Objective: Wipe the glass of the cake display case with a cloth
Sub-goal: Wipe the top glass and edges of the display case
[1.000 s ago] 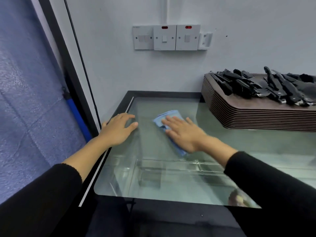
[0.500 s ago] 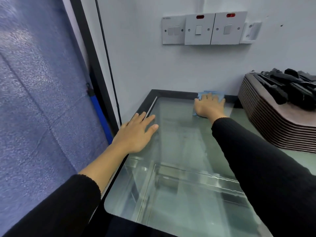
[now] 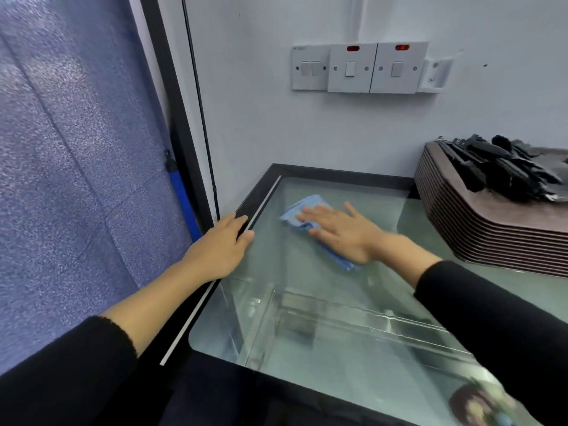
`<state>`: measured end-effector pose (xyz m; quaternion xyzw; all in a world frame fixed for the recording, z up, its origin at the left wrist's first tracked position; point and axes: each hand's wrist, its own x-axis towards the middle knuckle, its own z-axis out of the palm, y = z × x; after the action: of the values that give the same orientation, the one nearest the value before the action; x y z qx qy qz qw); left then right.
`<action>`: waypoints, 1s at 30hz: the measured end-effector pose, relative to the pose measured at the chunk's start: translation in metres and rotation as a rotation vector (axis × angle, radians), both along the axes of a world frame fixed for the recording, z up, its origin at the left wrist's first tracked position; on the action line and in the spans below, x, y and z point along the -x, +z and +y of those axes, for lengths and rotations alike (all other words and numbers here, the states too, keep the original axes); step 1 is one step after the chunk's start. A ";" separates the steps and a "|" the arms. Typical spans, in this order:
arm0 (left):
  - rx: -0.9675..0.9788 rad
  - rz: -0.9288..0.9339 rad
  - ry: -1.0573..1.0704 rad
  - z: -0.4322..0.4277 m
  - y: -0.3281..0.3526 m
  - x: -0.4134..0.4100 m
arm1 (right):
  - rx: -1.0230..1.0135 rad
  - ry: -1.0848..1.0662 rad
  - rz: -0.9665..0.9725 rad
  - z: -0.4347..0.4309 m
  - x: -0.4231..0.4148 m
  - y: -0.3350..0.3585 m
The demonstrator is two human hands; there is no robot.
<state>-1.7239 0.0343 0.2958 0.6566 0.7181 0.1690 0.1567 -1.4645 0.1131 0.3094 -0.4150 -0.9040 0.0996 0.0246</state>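
The glass top [image 3: 322, 302] of the cake display case has a black frame and fills the middle of the view. A light blue cloth [image 3: 296, 215] lies folded on the glass near its far left corner. My right hand [image 3: 344, 233] lies flat on the cloth with straight fingers and presses it to the glass; part of the cloth is hidden under the palm. My left hand [image 3: 219, 244] rests flat on the left edge of the case, fingers reaching onto the black frame and the glass.
A stack of brown trays [image 3: 479, 229] with black tongs [image 3: 504, 170] on top stands on the glass at the right. A white wall with switches [image 3: 353, 69] is behind. A blue panel [image 3: 76, 164] and a blue pole [image 3: 183, 201] stand at the left.
My right hand has drawn the cloth back from the far edge of the glass toward me and to the left. My left hand has stayed on the left edge.
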 end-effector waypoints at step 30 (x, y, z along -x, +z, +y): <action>0.034 0.114 -0.144 -0.068 0.007 0.002 | -0.039 -0.098 -0.030 -0.160 0.040 -0.004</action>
<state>-1.7264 -0.0336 0.3027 0.7122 0.6797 0.1073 0.1385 -1.5048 -0.0468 0.3055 -0.4597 -0.8846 0.0747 0.0241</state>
